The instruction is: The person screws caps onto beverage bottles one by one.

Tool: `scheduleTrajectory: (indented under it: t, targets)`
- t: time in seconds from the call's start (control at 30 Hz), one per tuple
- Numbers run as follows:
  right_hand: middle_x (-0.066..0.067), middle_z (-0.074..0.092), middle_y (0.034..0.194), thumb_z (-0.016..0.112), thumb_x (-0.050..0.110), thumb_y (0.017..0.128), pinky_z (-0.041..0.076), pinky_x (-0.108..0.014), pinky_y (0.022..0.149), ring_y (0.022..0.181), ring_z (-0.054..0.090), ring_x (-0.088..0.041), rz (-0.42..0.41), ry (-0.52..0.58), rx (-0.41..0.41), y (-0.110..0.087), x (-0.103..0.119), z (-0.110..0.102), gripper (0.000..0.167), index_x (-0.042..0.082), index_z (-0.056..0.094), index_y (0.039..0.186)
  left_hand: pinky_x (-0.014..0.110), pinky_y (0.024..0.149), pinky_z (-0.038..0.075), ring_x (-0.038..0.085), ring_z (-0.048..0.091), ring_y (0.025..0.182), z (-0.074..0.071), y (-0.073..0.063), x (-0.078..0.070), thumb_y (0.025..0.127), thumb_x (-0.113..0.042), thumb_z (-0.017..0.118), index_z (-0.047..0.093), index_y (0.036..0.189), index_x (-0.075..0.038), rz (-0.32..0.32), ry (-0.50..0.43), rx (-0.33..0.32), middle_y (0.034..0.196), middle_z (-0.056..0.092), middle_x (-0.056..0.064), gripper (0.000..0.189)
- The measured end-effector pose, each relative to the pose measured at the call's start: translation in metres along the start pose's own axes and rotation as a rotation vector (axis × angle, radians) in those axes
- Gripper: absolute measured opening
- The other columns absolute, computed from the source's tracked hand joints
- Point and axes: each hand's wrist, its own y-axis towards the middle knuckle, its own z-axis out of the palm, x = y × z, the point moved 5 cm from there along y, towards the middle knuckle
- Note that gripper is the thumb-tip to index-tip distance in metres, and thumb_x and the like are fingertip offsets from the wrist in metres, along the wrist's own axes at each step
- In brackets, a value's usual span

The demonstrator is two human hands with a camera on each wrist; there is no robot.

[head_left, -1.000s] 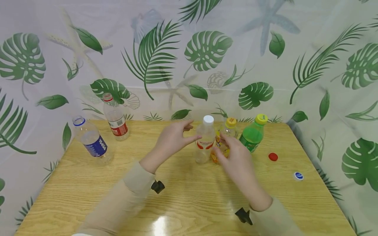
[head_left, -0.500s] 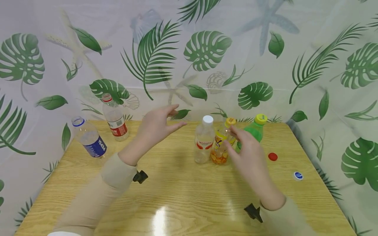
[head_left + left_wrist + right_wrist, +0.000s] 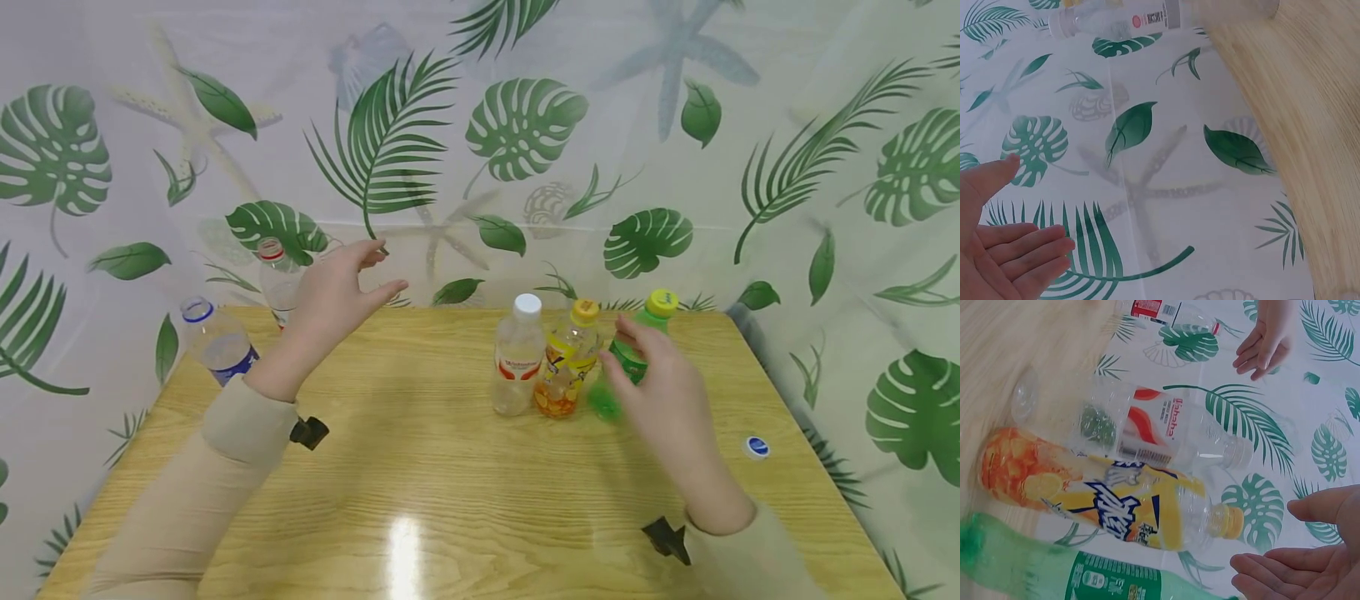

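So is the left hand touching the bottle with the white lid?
Apart. The head view shows table and leafy backdrop between the left hand and the white-lidded bottle.

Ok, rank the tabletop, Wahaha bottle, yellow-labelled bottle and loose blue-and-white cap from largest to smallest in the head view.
1. Tabletop
2. Wahaha bottle and yellow-labelled bottle: too alike to rank
3. Loose blue-and-white cap

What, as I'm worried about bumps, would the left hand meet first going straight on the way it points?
Probably the leaf-printed backdrop: nothing shows between it and the left hand, though depth is unclear.
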Motion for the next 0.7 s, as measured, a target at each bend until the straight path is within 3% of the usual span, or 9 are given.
scheduleTrajectory:
  t: [0.3,0.47,0.63,0.7]
  targets:
    - [-0.029,0.069,0.134,0.07,0.014,0.103,0.051,-0.066,0.102,0.122,0.066,-0.052,0.05,-0.038,-0.037,-0.006,-0.026,-0.014,0.049,-0.006,0.057,0.146,0.06,0.114,0.047,0.043,0.054,0.141,-0.026,0.0,0.03,0.097,-0.027,0.08,0.038,0.162,-0.002,-0.056,-0.016,-0.226,0.156,0.057,0.02,0.082]
    - [-0.03,0.068,0.135,0.067,0.018,0.105,0.054,-0.067,0.095,0.122,0.065,-0.053,0.091,-0.078,-0.022,-0.006,-0.044,-0.02,0.05,-0.007,0.056,0.147,0.062,0.125,0.034,0.045,0.042,0.152,-0.028,-0.002,0.046,0.096,-0.027,0.081,0.027,0.167,-0.002,-0.103,-0.07,-0.279,0.165,0.044,0.022,0.093]
    - [-0.031,0.067,0.137,0.066,0.02,0.106,0.055,-0.066,0.088,0.122,0.065,-0.053,0.128,-0.112,-0.018,-0.007,-0.062,-0.023,0.052,-0.008,0.055,0.148,0.06,0.128,0.032,0.046,0.035,0.156,-0.029,-0.001,0.059,0.096,-0.03,0.081,0.019,0.169,-0.002,-0.144,-0.085,-0.299,0.171,0.032,0.024,0.1]
    - [-0.031,0.067,0.137,0.065,0.02,0.106,0.054,-0.067,0.091,0.122,0.065,-0.053,0.14,-0.126,-0.018,-0.007,-0.07,-0.024,0.051,-0.008,0.055,0.147,0.059,0.128,0.031,0.046,0.032,0.158,-0.028,0.0,0.063,0.096,-0.031,0.081,0.016,0.169,-0.002,-0.165,-0.085,-0.301,0.172,0.029,0.025,0.103]
